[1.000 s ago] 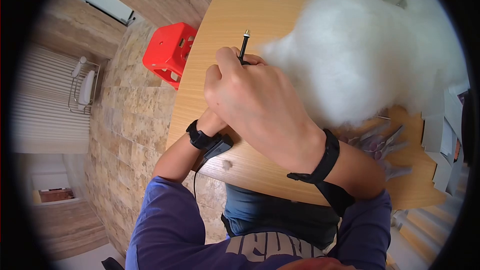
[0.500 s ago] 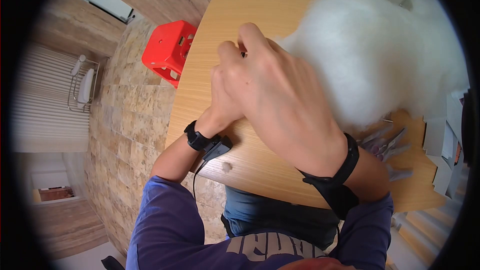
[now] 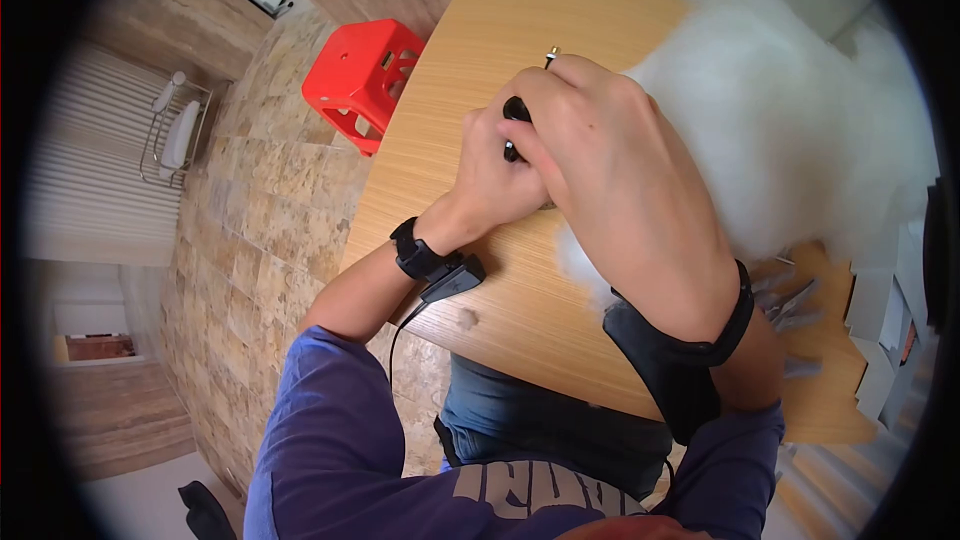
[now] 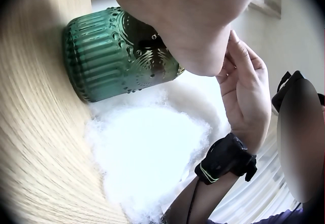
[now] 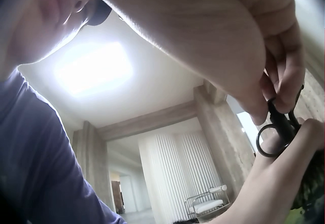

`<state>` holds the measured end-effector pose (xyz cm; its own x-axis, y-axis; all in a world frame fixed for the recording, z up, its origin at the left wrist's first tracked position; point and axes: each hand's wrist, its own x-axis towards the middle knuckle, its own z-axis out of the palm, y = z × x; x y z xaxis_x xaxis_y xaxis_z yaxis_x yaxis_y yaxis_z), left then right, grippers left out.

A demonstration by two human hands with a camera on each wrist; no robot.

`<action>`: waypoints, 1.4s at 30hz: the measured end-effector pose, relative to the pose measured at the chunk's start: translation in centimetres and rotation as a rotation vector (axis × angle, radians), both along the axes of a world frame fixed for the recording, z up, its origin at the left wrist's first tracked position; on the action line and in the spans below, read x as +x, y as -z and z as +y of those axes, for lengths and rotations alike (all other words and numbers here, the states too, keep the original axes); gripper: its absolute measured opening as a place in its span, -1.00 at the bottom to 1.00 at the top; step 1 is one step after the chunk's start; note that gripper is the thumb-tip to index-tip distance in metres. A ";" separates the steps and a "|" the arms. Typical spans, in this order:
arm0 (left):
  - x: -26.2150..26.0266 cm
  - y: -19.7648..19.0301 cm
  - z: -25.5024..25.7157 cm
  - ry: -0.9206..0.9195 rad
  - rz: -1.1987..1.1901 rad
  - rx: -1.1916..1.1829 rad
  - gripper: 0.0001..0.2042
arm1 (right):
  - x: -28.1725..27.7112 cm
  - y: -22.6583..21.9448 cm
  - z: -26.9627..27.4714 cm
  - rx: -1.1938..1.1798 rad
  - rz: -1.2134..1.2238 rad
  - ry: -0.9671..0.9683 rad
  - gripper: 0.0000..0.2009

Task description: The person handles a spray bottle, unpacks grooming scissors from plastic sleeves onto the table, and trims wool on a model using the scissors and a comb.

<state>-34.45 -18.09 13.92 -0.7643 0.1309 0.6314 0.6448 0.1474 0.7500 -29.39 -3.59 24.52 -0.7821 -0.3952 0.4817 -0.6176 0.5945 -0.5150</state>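
Observation:
A green ribbed, embossed glass spray bottle [image 4: 96, 56] stands on the table, its base on the wood. My left hand [image 3: 495, 175] holds it near the top, its fingers mostly hidden behind the glass and the other hand. Above the neck is a black spray head [image 5: 282, 125] with a ring-shaped loop. My right hand [image 3: 630, 145] reaches across and pinches the spray head with fingertips and thumb. A brass-tipped end [image 3: 553, 54] of the head pokes out beyond the right knuckles. From above, the right hand covers most of the bottle.
A large heap of white fibre filling [image 3: 770, 110] covers the table's right side. Several scissor-like tools [image 3: 790, 305] lie by the right forearm, near white boxes [image 3: 885, 340]. A small tuft [image 3: 467, 318] sits near the front edge. A red stool [image 3: 360, 70] stands left of the table [image 3: 520, 310].
The brass-tipped end pointed up beyond the fingers, then was hidden by the right hand, and shows again. The right hand has shifted right, and the head view has turned slightly.

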 end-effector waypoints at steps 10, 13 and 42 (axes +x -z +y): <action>0.2 0.2 -0.4 -0.022 0.012 -0.123 -0.82 | 0.2 -1.2 -0.2 -0.061 0.202 0.068 -0.85; 0.1 0.0 -0.4 -0.015 0.032 -0.105 -0.82 | 0.5 -2.1 0.4 0.003 0.137 0.068 -0.77; 0.9 -0.8 0.4 -0.084 -0.186 -0.048 -0.83 | 4.5 -3.0 0.4 0.543 -0.068 0.041 -0.33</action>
<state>-33.55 -17.74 14.68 -0.8767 0.0881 0.4728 0.4796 0.2337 0.8458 -24.87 -3.15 27.56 -0.8243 -0.5417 0.1644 -0.5645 0.8087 -0.1655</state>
